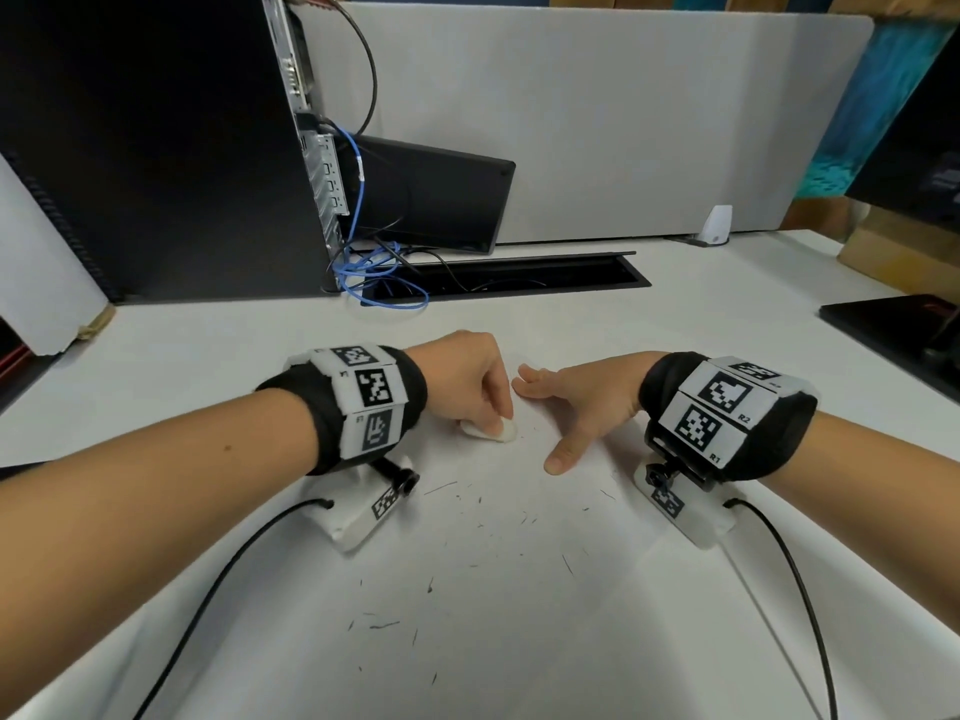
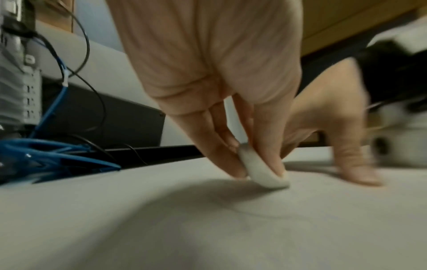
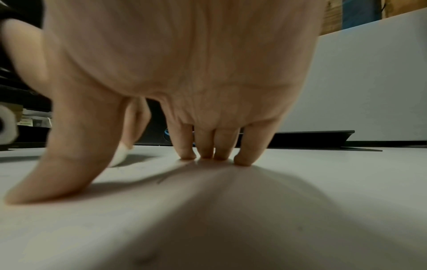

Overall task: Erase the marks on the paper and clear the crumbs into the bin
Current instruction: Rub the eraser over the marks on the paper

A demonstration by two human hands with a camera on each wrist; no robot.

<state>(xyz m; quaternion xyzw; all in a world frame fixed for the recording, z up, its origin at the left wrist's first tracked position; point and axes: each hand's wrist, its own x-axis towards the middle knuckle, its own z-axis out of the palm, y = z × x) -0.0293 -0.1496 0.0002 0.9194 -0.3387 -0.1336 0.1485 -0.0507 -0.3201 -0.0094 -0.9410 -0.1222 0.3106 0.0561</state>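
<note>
A white sheet of paper (image 1: 519, 589) lies on the desk in front of me, dotted with several dark eraser crumbs (image 1: 431, 584) and short pencil marks. My left hand (image 1: 467, 381) pinches a white oval eraser (image 1: 493, 430) (image 2: 261, 171) between thumb and fingers, with the eraser's lower edge pressed on the paper. My right hand (image 1: 566, 402) lies just to the right of it, straight fingers (image 3: 217, 153) and spread thumb (image 3: 64, 164) pressing the sheet flat. No bin shows in any view.
A black computer tower (image 1: 156, 148) stands at the back left with blue cables (image 1: 384, 283) spilling beside a cable slot (image 1: 519, 275). A black tablet (image 1: 441, 194) leans on the grey partition (image 1: 597, 122). A dark flat item (image 1: 904, 330) lies at the right edge.
</note>
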